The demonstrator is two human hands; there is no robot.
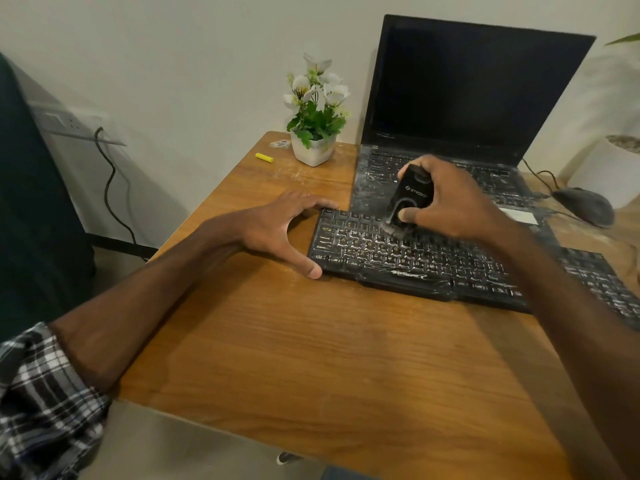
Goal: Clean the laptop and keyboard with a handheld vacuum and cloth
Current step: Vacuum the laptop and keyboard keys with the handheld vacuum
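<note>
A black external keyboard (398, 258), dusted with white powder, lies on the wooden table (294, 348) in front of an open black laptop (478, 98) whose keys are also dusty. My right hand (453, 202) grips a small black handheld vacuum (410, 197), its brush end down on the keyboard's upper rows. My left hand (277, 226) spans the keyboard's left end, fingertips at the far corner and thumb at the near corner. No cloth is in view.
A white pot of artificial flowers (315, 133) stands left of the laptop, with a yellow stick (264, 157) beside it. A black mouse (585, 204) and its cable lie at the right. A wall socket with a black cable (107, 181) is at the left.
</note>
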